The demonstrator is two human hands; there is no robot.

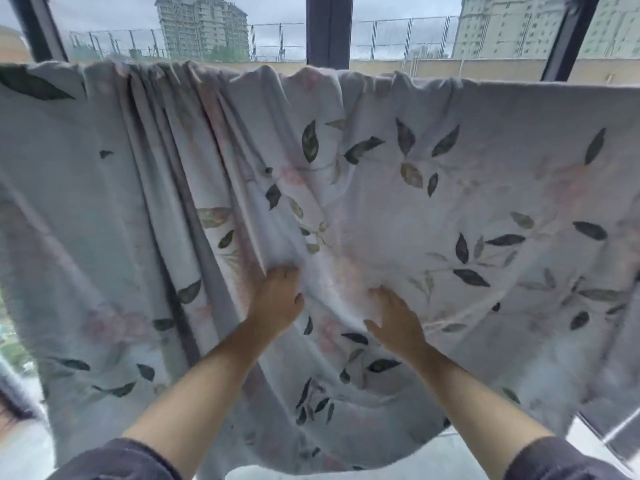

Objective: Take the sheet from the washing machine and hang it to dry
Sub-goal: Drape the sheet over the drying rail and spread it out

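My left hand (277, 299) is pressed into the sheet (433, 202) with its fingertips curled into a fold of the cloth, so it seems to have a pinch of fabric, though the fingers are half buried and I cannot tell how firm the hold is. My right hand (394, 320) lies just beside it, open, fingers spread and flat against the fabric, gripping nothing. Both forearms are bare, with dark sleeves (117, 459) pushed back near the elbows at the bottom of the view.

The sheet hangs in front of me, draped over something along its top edge that the cloth itself hides. It is pale, almost white, printed with dark green leaves and faint pink blooms. To the right of my hands it spreads fairly smooth; to the left it gathers into long vertical pleats running from the top edge down past my left hand. Its lower edge sags in a curve above the pale floor (415, 455).

Behind the sheet stand dark window frames (329, 27), and through the glass I see a fence (408, 36), tall apartment blocks (204, 27) and a grey, cloudy sky.
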